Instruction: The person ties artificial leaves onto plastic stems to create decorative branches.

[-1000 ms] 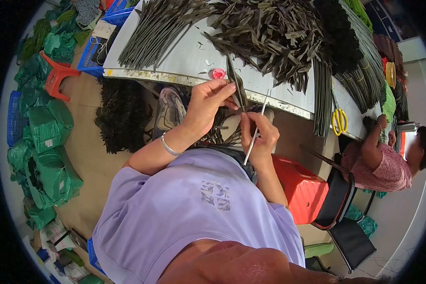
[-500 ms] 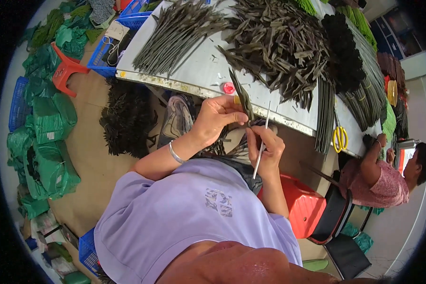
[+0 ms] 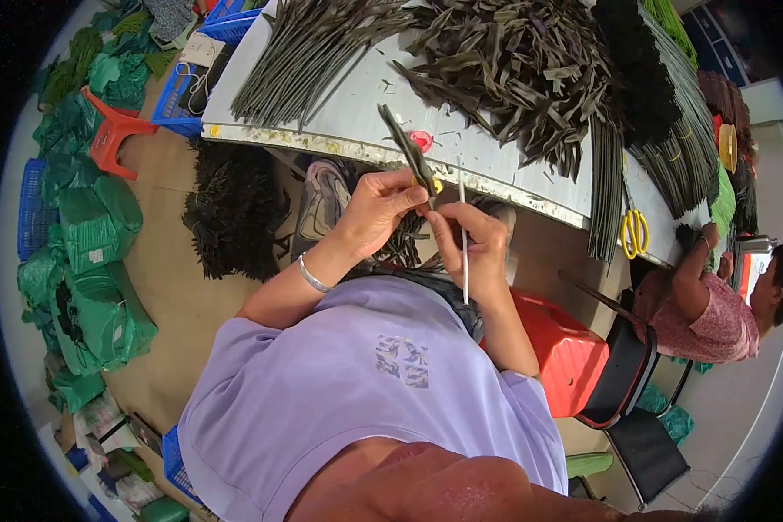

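Observation:
In front of my chest, at the table's near edge, my left hand (image 3: pixel 379 207) pinches the lower end of a long dark artificial leaf (image 3: pixel 404 146), which points up and to the left over the table. My right hand (image 3: pixel 480 237) meets it there, with thumb and forefinger pressed together at the leaf's base. A thin whitish rod (image 3: pixel 465 274) stands nearly upright in the same right hand. Something small and yellow (image 3: pixel 438 185) shows beside the left fingers. What exactly lies between the right fingertips is too small to tell.
On the white table (image 3: pixel 357 130) lie a heap of dark leaves (image 3: pixel 518 74), dark-stemmed bundles (image 3: pixel 313 61), a small red round piece (image 3: pixel 420 140) and yellow-handled scissors (image 3: pixel 635 233). Red stools (image 3: pixel 557 357), green bags (image 3: pixel 104 304) and a seated person (image 3: pixel 700 304) are around me.
The leaf has tilted further left, and both hands have shifted slightly left. The rod stands more upright in the right hand. The whole view has shifted a little.

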The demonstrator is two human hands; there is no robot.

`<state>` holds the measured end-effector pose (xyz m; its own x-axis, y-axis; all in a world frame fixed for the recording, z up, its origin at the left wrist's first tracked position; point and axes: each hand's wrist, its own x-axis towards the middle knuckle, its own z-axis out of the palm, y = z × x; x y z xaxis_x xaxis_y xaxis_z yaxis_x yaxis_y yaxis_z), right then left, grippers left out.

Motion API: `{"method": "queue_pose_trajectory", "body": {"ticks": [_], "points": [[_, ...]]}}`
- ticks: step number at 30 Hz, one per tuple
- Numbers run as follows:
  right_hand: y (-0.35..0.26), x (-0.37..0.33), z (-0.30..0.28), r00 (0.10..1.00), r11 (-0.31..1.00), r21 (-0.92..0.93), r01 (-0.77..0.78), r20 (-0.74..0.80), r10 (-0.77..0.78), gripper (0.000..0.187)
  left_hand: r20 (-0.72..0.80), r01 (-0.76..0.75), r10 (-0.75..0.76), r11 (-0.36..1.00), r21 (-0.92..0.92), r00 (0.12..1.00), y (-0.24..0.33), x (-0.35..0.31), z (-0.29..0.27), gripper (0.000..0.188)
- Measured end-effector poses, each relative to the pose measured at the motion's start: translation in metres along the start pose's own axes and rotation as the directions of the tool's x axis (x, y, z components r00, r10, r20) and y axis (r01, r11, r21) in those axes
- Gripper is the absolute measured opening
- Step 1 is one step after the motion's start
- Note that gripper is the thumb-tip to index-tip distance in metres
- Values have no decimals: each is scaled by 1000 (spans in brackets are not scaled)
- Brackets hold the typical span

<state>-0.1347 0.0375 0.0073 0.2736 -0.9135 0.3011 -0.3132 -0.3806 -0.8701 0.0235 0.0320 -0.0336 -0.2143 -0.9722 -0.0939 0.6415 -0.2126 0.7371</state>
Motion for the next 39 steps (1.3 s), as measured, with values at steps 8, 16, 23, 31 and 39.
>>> {"method": "queue_pose_trajectory", "body": {"ticks": [8,16,23,31,39], "points": [[21,31,-3,994,953,286,-101,70,84,46,-104,-119,118,993,-10,988,12,-6,-34,10],[40,64,15,925,896,232,-379,63,375,52,-110,-139,151,984,114,982,26,-8,-26,14],[29,55,6,951,900,321,-295,14,307,50,-89,-103,101,995,-16,991,25,-8,-23,15],[-13,17,-16,997,746,662,-75,55,51,53,-24,-92,90,991,-99,996,20,-7,-12,24],[-17,11,-19,996,848,529,-34,86,-13,51,41,-103,105,993,-52,994,20,-8,-2,21]]}}
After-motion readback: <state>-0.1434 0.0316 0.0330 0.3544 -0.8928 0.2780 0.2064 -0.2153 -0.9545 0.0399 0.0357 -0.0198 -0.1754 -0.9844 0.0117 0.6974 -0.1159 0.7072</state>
